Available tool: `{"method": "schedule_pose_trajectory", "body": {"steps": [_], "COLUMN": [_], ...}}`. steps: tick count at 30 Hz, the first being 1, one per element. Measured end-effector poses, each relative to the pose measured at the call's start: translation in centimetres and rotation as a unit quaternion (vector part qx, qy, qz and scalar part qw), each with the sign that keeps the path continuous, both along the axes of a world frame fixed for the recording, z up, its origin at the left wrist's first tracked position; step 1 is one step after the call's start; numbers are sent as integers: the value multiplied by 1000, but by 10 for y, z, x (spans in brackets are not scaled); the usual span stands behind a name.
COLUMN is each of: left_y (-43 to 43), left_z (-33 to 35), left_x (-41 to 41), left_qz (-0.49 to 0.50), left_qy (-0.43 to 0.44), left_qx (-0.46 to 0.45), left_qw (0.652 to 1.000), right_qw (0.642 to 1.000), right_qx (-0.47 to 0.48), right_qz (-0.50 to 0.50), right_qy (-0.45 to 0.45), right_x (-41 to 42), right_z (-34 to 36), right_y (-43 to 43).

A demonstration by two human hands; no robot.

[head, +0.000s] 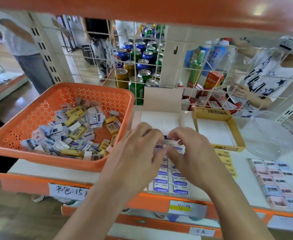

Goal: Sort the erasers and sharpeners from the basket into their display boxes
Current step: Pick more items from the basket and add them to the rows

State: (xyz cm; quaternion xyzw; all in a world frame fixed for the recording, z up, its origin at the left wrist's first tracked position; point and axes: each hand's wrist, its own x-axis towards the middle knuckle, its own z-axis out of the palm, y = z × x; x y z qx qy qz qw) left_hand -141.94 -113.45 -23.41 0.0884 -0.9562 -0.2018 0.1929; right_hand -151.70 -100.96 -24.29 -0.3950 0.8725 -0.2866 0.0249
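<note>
Both hands (164, 144) pinch small white-and-blue paper-sleeved erasers (166, 142) over the white display box (159, 118) — light, firm blocks, best gripped by the short sides.

Perforated plastic basket (38, 104), cardboard box (211, 115)

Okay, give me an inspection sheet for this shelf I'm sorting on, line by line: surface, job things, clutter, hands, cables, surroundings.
Surface: white shelf with an orange front edge and handwritten price tags.
Job's things: orange basket at left, holding mixed erasers and sharpeners; white display box, lid up, with rows of blue ERASER packs at its near end; yellow display box, which looks empty.
Clutter: pastel sharpeners laid in rows on the shelf at right; clear plastic tub behind them.
Hands: left hand and right hand together over the white box, fingers pinching small packs.
Cables: nothing seen.
Surroundings: wire grid behind, drink cans and people beyond it.
</note>
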Motion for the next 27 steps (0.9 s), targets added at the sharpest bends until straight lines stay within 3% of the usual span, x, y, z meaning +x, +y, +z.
{"method": "schedule_pose_trajectory", "body": {"steps": [5,11,13,16,20,23,27], "left_y": [-45,-135,-155,-174,-182,-182,-188], "left_z": [23,28,25,21,14,7,-2], "left_x": [27,60,62,46,17,8,0], "left_qz": [98,243,226,172,130,119,148], "left_qy": [11,-151,-206,-273,-401,-426,-424], "left_qx": [-3,-1,10,-7,-54,-83,-92], "left_qw": [995,958,952,947,905,893,889], "right_qw": [997,992,990,975,929,909,909], "right_qx": [-49,4,32,161,329,369,374], "right_qz": [42,107,128,142,150,162,159], "right_qy": [48,64,57,60,83,106,96], "right_x": [8,20,21,16,15,15,13], "right_z": [18,36,37,33,18,9,7], "right_y": [-44,-113,-138,-177,-211,-222,-222]}}
